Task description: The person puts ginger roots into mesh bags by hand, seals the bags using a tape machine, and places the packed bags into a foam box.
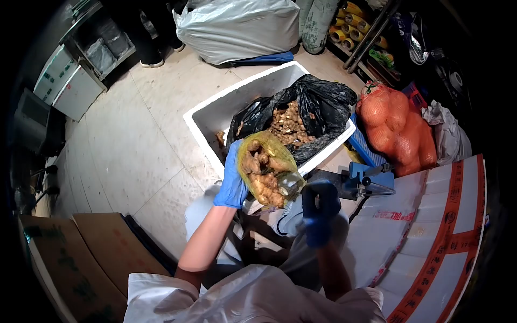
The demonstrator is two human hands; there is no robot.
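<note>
our left hand point(232, 180) grips a filled net point(267, 175), our right hand point(320, 207) is curled, hold unclear, and loose ginger point(290, 125) remains in the box point(214, 112).

Floor point(132, 129) of pale square tiles with thin joints, brightly lit toward the centre. A low shelf unit point(119, 63) stands upper left, a dark-framed rack point(377, 35) upper right; the margins lie in shadow.

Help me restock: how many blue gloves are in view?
2: one on the left hand, which holds the yellow mesh bag; one on the right hand, close by.
</note>
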